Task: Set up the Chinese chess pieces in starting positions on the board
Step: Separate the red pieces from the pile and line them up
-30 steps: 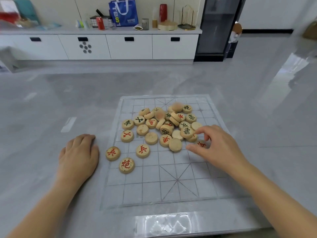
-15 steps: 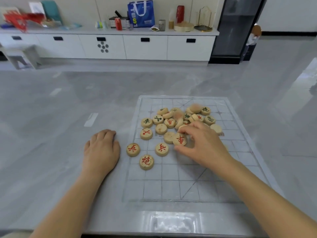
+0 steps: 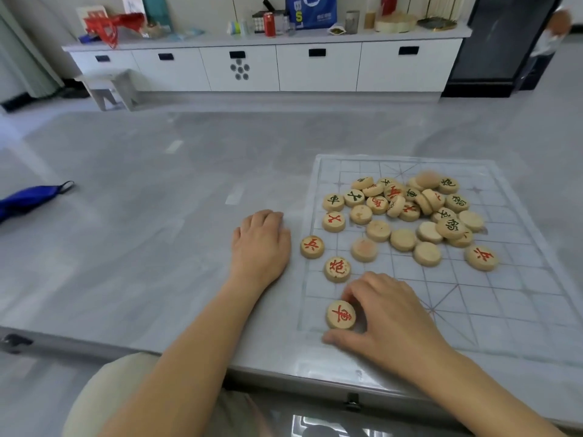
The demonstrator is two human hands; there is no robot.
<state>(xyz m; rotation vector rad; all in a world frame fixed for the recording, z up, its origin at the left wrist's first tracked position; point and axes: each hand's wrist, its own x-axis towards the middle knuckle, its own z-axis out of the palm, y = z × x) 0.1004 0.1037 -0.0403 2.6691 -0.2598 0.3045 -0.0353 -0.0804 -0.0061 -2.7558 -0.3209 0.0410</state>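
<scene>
Now the right hand [image 3: 391,320] pinches the red chariot piece [image 3: 340,314] between thumb and fingers, face up, at the near left corner of the clear plastic board [image 3: 504,316]. The left hand [image 3: 260,244] rests on the grey table [image 3: 142,247] just beside the board's left edge, fingers loosely curled, holding nothing. Just beyond the chariot lies 1 red cannon piece [image 3: 337,269], and further 1 red soldier piece [image 3: 312,246] on the board's edge. A pile of pieces [image 3: 410,212] crowds the far half. A blue bag [image 3: 28,200] lies well apart at the left.
</scene>
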